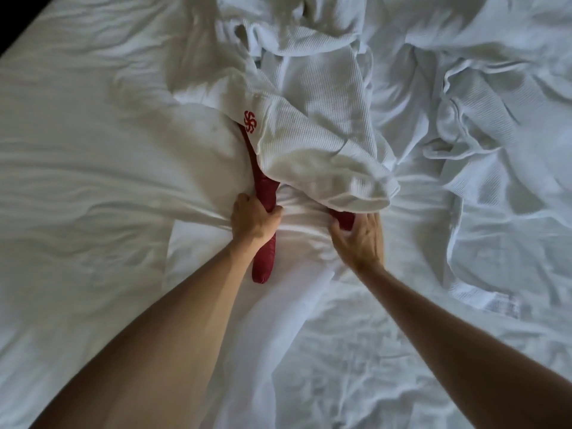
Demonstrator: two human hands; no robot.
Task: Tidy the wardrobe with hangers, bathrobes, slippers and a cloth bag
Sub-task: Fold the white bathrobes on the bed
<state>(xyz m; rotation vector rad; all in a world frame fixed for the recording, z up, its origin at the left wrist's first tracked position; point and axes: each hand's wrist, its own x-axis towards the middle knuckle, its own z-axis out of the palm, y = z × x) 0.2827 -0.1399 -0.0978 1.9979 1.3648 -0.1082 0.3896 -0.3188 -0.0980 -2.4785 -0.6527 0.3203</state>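
A white waffle bathrobe with a red pinwheel logo lies crumpled on the bed. A red padded hanger is partly tucked under it; one arm sticks out toward me and the other end shows at the right. My left hand grips the hanger's left arm together with white fabric. My right hand holds the hanger's right end just below the robe's folded edge. The hanger's hook is hidden.
A second white bathrobe lies bunched at the right. The rumpled white bed sheet covers everything else. The bed's dark edge shows at the top left corner.
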